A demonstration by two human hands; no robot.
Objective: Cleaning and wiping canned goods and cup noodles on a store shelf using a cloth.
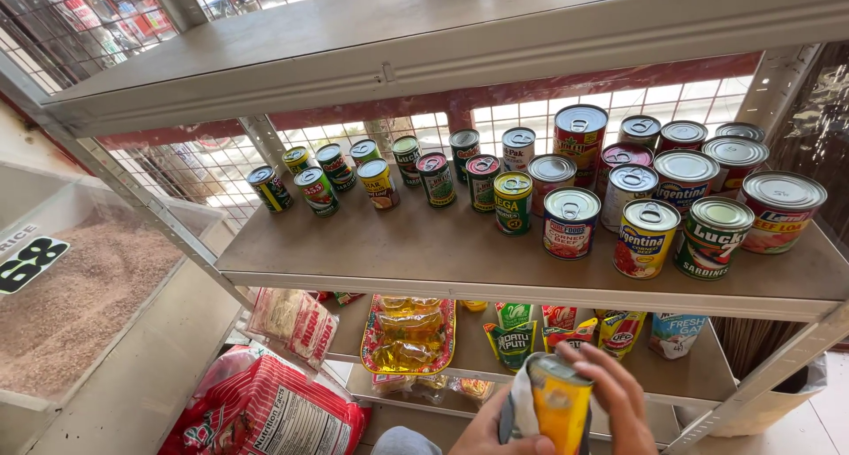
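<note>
At the bottom middle, both my hands hold a yellow can [561, 407] with a white cloth [523, 402] pressed against its left side. My left hand [485, 430] grips the can and cloth from below left. My right hand [615, 400] wraps the can's right side, fingers curled over its top. Above them a grey metal shelf [424, 259] carries several tins standing upright, small ones at the left and larger ones at the right.
A lower shelf [699, 377] holds sachets and a pack of yellow oil pouches [409, 335]. A bin of brown grain [80, 296] with a price tag stands at the left. Noodle packs [294, 321] and a red sack [265, 411] lie below. Wire mesh backs the shelves.
</note>
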